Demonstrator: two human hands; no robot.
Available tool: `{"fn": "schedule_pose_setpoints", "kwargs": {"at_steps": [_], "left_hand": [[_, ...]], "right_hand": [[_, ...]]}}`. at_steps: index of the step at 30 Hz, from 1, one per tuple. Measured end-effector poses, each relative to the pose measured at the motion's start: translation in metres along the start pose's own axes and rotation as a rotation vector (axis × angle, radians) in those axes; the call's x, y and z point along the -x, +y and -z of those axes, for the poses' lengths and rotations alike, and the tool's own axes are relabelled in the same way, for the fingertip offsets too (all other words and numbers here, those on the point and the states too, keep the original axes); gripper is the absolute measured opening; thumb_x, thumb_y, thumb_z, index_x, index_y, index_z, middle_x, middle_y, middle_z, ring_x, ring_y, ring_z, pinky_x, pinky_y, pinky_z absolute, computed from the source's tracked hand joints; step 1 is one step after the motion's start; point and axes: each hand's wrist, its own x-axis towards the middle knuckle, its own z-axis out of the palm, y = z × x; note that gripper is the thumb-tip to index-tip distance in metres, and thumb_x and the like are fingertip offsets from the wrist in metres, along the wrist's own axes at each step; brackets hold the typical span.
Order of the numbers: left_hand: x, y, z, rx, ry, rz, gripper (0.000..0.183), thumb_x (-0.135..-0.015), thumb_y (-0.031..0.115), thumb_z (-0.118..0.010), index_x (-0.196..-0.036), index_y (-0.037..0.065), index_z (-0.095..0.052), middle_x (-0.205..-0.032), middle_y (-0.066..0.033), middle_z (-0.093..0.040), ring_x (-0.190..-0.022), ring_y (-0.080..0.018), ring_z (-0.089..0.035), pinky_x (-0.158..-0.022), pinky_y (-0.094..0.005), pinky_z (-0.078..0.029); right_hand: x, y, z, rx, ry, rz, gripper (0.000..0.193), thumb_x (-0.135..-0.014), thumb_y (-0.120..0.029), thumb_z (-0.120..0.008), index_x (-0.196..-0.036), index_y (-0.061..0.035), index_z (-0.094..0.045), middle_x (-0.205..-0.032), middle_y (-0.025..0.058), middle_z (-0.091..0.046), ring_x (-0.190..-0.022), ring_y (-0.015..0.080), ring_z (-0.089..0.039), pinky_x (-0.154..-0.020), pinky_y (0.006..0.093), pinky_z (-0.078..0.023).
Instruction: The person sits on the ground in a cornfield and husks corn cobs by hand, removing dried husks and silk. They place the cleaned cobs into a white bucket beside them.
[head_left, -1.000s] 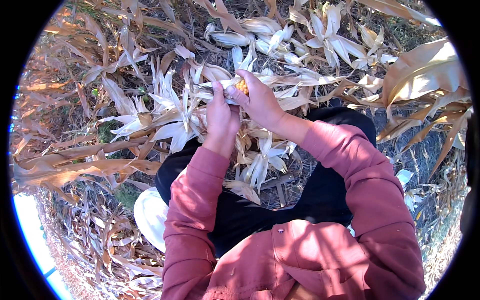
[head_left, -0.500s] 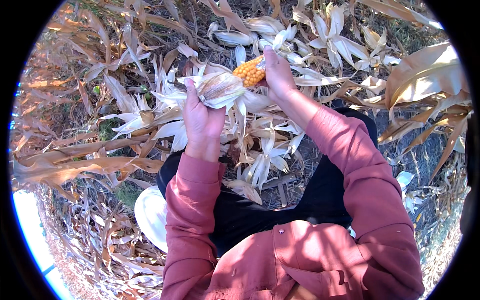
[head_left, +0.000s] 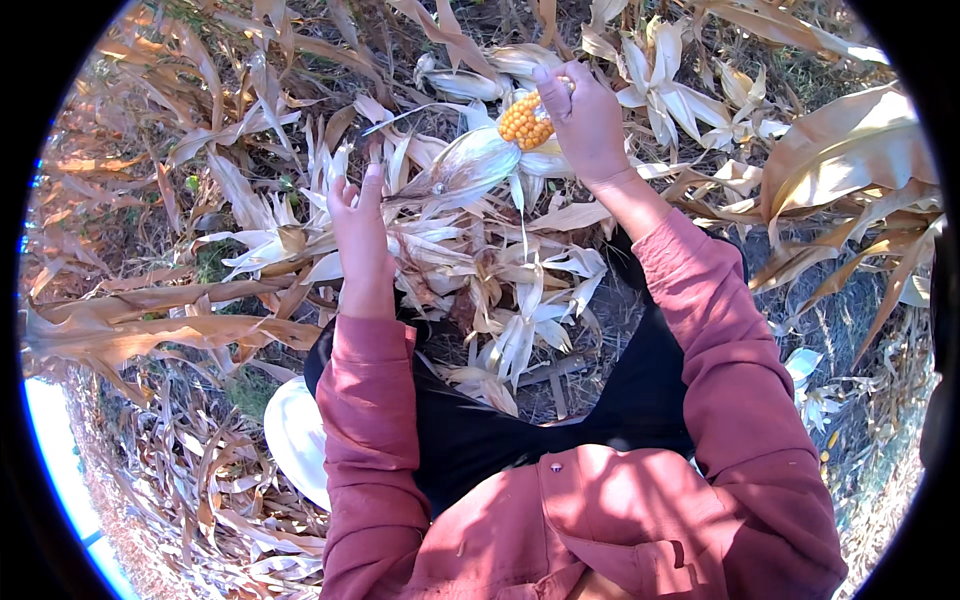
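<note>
I see dry husks point(head_left: 500, 290) piled thick in the frame centre, blocking any low path between my hands. Stiff brown leaves point(head_left: 850, 160) crowd the upper right. Only the air above the pile is free.

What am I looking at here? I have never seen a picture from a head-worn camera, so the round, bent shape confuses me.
The picture comes from a wide fisheye camera worn on a person's head, looking down. That lens makes the round frame and bends straight edges near the rim. No machine is here, only a person's two bare hands, with forearms in dusty-red long sleeves coming in from the lower edge.

The right hand grips a yellow-orange ear of corn near the top of the picture. A pale, dry husk hangs from the ear toward the left hand, which is open, fingers up, close beside the husk; whether it touches is unclear.

The ground is covered with dry tan corn leaves and stalks and pale peeled husks. A white rounded object lies by the left elbow; I cannot tell what it is.
</note>
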Motion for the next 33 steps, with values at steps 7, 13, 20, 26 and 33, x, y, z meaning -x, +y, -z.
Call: {"fn": "schedule_pose_setpoints", "kwargs": {"at_steps": [7,13,20,26,33], "left_hand": [[0.042,-0.004,-0.050,-0.489,-0.638,-0.570,0.068,-0.073,0.026,-0.076,-0.125,-0.003,-0.043,-0.119,-0.0175,-0.052,-0.109,-0.0269,-0.051,-0.095,-0.0352,-0.039],[0.053,-0.017,-0.063,0.145,-0.849,0.100,0.043,-0.076,0.016,-0.074,-0.110,-0.002,-0.055,-0.100,-0.0028,-0.061,-0.089,-0.0090,-0.057,-0.080,-0.0247,-0.045],[0.063,-0.011,-0.063,0.062,-0.809,-0.031,0.032,-0.080,0.016,-0.069,-0.104,-0.002,-0.059,-0.094,-0.0021,-0.062,-0.082,-0.0072,-0.057,-0.074,-0.0238,-0.046],[0.055,-0.010,-0.056,-0.049,-0.819,-0.112,0.030,-0.081,0.018,-0.069,-0.101,-0.002,-0.059,-0.089,0.0001,-0.062,-0.077,-0.0051,-0.054,-0.069,-0.0230,-0.045],[0.056,-0.007,-0.051,-0.297,-0.897,-0.364,0.031,-0.080,0.020,-0.071,-0.098,-0.002,-0.060,-0.080,-0.0048,-0.063,-0.071,-0.0092,-0.055,-0.067,-0.0257,-0.046]], "right_hand": [[0.027,-0.016,-0.011,-0.068,-0.346,0.080,0.037,-0.088,-0.041,-0.054,-0.086,-0.0044,-0.058,-0.071,0.0160,-0.061,-0.067,0.0315,-0.062,-0.058,0.0355,-0.047],[0.026,-0.017,-0.014,-0.350,-0.235,-0.063,0.046,-0.087,-0.048,-0.053,-0.083,-0.0026,-0.059,-0.064,0.0098,-0.059,-0.061,0.0216,-0.058,-0.058,0.0329,-0.046],[0.024,-0.007,-0.018,-0.556,-0.255,-0.297,0.052,-0.090,-0.050,-0.047,-0.080,0.0001,-0.056,-0.072,0.0016,-0.054,-0.069,0.0098,-0.049,-0.067,0.0253,-0.041],[0.020,0.000,-0.028,-0.733,-0.326,-0.405,0.051,-0.089,-0.052,-0.049,-0.081,-0.0015,-0.056,-0.074,0.0011,-0.052,-0.069,0.0089,-0.046,-0.067,0.0243,-0.040],[0.022,0.011,-0.028,-1.080,-0.512,-1.029,0.038,-0.088,-0.039,-0.056,-0.091,-0.0015,-0.055,-0.078,0.0047,-0.059,-0.067,0.0136,-0.059,-0.062,0.0297,-0.052]]}}
